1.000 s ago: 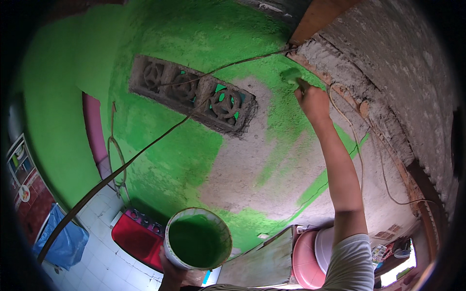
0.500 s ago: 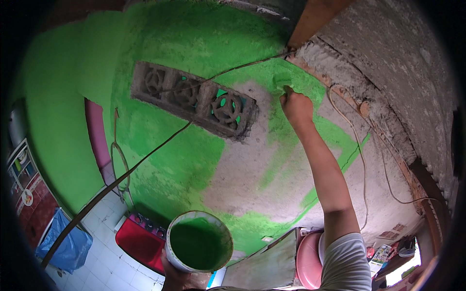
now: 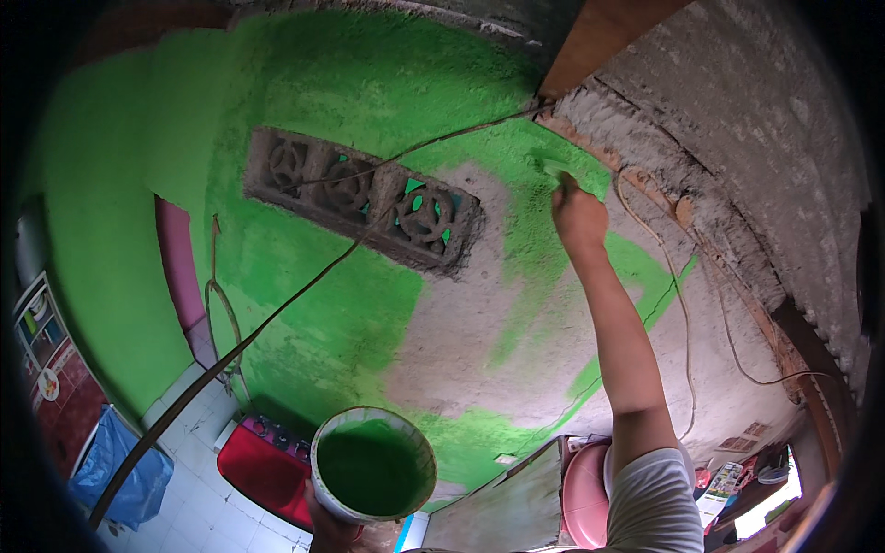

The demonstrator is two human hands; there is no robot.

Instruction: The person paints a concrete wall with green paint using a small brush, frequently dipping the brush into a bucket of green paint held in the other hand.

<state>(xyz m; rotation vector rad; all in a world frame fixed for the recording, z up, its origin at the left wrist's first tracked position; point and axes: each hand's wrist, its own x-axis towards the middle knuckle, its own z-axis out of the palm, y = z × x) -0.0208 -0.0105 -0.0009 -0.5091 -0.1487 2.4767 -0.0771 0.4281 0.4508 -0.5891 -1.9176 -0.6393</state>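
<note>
A: Where is the brush (image 3: 557, 169), and what has just changed?
B: It is high on the wall (image 3: 341, 313). Compared with half a second ago, it sits slightly toward four o'clock, over a stretch that is already green. That looks like a return stroke evening the paint there, while the bare patch (image 3: 461, 332), at seven o'clock from the brush, remains grey.
A: Do the bristles touch the wall?
B: They are at it or very near; contact is hard to tell.
A: And the right hand (image 3: 581, 221)?
B: It is at five o'clock from the bristles, its fingers closed around the handle. The forearm (image 3: 623, 332) drops away between five and six o'clock, the arm reaching well up, down to a pale sleeve (image 3: 654, 502).
A: The other one?
B: The left hand (image 3: 330, 527) is against the bucket (image 3: 332, 498), at its seven o'clock. Its fingers are mostly hidden, so one cannot tell how far they curl. The bucket holds green paint (image 3: 369, 465) and lies at seven o'clock from the brush.
A: What else is around?
B: A vent block (image 3: 383, 191) at nine o'clock from the brush, and a pink basin (image 3: 581, 502) between three and four from the bucket.
</note>
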